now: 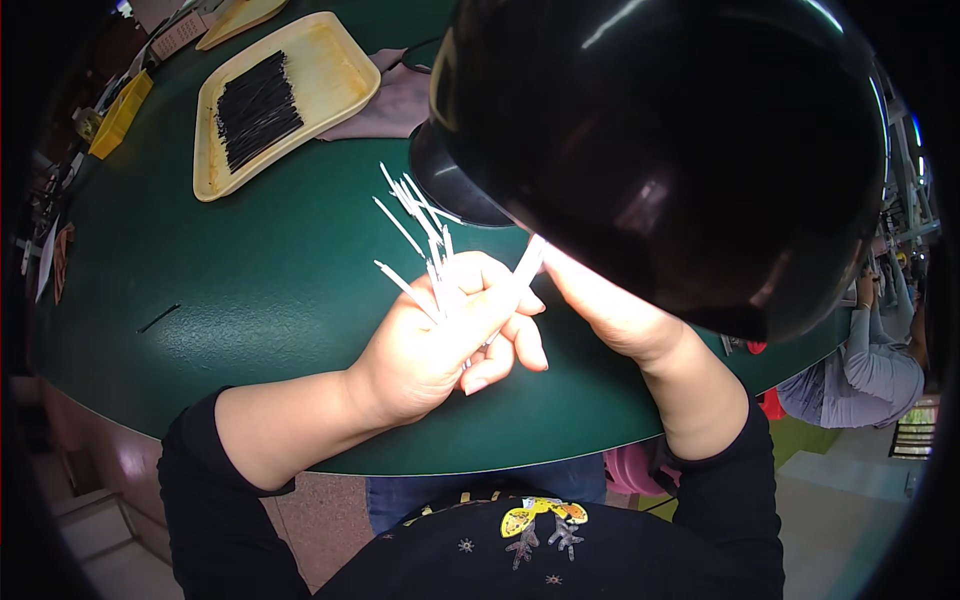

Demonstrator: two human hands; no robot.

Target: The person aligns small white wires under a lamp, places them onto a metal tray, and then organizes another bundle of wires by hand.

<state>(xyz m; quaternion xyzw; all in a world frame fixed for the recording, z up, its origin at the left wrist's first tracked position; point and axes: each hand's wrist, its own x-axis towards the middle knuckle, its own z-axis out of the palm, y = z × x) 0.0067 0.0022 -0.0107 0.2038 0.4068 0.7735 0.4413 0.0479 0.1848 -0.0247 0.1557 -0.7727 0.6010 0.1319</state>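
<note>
- Left hand (pixel 440 330): thumb and forefinger pinched narrow on slim white sticks (pixel 405 288), which fan toward the far edge; other fingers curled below.
- Right hand (pixel 610 310): at the bright, overexposed ends of the sticks; fingertips hidden beneath a black dome-shaped shade (pixel 650 150), so cannot tell whether they grip.
- White sticks: over the middle of the green table (pixel 300 230), nearer its near edge. Cannot tell whether some outermost ones rest on the surface.
- Tray (pixel 335 65): toward the table's far left corner, bearing a row of dark sticks (pixel 258 110).
- Single dark stick (pixel 160 318): alone toward the left edge.
- Step in hand (judged): handling the white bundle under the light.
- Next move (judged): calls for a steady left pinch, keeping the loose fan together.
</note>
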